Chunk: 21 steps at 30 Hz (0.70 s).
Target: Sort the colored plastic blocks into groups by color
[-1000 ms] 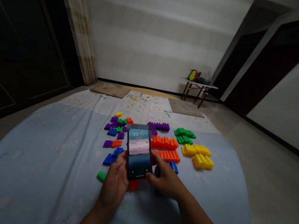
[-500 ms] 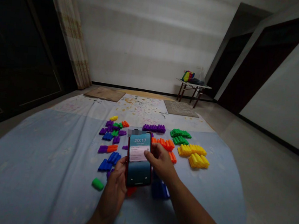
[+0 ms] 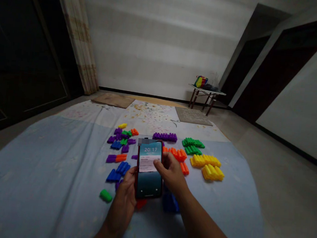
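A smartphone (image 3: 148, 185) in a reddish case is held upright over the table, its lit screen reading 20:17 with a pale notification panel. My left hand (image 3: 124, 196) grips its lower left side. Around the upper right edge curl the fingers of my right hand (image 3: 174, 174), with the thumb on or just above the panel. Behind and beside the phone lie plastic toy pieces: orange (image 3: 176, 153), purple (image 3: 165, 137), green (image 3: 192, 143) and yellow (image 3: 206, 161) groups. Dark blue pieces (image 3: 170, 203) are partly hidden under my right forearm.
Mixed purple, green and blue pieces (image 3: 121, 139) lie left of the phone, with blue ones (image 3: 118, 172) and a single green piece (image 3: 106, 195) nearer. A light blue cloth (image 3: 44, 168) covers the table. Two mats (image 3: 114, 100) lie at its far end; a small side table (image 3: 207, 91) stands beyond.
The whole view has shifted slightly, so everything sits a little further right. Both hands keep the same hold on the phone, and the right thumb stays over the notification panel.
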### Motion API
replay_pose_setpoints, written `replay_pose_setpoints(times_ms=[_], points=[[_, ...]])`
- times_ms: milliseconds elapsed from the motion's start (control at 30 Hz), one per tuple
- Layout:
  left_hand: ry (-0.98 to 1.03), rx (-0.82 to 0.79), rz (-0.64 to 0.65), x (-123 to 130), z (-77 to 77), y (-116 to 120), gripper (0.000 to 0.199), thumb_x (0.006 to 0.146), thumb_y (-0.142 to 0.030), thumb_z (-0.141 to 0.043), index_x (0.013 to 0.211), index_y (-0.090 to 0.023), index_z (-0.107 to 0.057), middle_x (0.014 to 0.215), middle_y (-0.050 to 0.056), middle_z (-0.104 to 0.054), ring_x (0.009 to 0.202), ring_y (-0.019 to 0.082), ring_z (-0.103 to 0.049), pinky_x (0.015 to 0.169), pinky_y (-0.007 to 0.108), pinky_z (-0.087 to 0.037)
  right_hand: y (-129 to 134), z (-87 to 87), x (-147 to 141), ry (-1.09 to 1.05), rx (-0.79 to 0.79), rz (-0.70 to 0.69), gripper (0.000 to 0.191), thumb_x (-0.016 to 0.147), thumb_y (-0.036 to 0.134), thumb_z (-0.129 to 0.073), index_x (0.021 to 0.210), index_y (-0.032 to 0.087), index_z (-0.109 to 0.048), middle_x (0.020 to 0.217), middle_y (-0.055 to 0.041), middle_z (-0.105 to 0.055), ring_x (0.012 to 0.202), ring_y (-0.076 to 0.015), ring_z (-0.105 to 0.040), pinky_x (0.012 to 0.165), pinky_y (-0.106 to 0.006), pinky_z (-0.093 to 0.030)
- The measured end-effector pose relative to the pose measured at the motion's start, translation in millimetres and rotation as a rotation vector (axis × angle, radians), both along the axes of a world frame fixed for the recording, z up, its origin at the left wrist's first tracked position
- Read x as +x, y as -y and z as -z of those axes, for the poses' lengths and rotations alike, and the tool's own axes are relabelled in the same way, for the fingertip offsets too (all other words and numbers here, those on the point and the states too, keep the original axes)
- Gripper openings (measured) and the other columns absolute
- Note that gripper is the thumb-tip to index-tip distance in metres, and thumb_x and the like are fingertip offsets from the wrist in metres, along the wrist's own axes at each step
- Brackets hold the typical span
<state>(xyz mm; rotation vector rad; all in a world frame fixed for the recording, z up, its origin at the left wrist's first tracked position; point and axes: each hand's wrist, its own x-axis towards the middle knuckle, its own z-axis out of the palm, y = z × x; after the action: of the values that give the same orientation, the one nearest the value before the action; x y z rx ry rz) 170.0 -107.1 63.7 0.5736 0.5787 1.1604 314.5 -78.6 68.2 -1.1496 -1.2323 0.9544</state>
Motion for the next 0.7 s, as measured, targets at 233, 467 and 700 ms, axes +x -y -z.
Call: replay_pose_setpoints(times_ms=[233, 467, 700], points=[[0.023, -0.036, 0.012, 0.1, 1.8, -0.3, 0.046, 0.083, -0.034, -0.048, 0.127, -0.022, -0.046, 0.116, 0.006, -0.062, 0.114, 0.025, -0.053, 0.099, 0.041, -0.039, 4.8, 4.5, 2.6, -0.043, -0.007, -0.034, 0.028, 0.079, 0.037, -0.06, 0.099, 0.018, -0.055, 0.091, -0.0045, -0.066, 0.082, -0.0191, -0.063, 0.076, -0.033, -0.05], [-0.013, -0.045, -0.013, 2.0, 0.6, -0.9, 0.042, 0.082, -0.033, -0.05, 0.122, -0.022, -0.051, 0.113, 0.004, -0.064, 0.114, 0.023, -0.053, 0.101, 0.037, -0.039, 6.8, 5.0, 5.4, -0.027, -0.009, -0.037, 0.025, 0.08, 0.033, -0.058, 0.1, 0.018, -0.056, 0.09, -0.0041, -0.065, 0.083, -0.019, -0.062, 0.078, -0.034, -0.05], [-0.014, -0.047, -0.024, 1.1, 2.2, -2.4, 0.04, 0.08, -0.032, -0.05, 0.119, -0.023, -0.054, 0.111, 0.004, -0.065, 0.115, 0.022, -0.052, 0.102, 0.036, -0.038, 6.9, 6.4, 6.6, -0.038, -0.021, -0.052, 0.025, 0.08, 0.033, -0.057, 0.101, 0.02, -0.055, 0.09, -0.0034, -0.064, 0.083, -0.0191, -0.062, 0.077, -0.033, -0.05]])
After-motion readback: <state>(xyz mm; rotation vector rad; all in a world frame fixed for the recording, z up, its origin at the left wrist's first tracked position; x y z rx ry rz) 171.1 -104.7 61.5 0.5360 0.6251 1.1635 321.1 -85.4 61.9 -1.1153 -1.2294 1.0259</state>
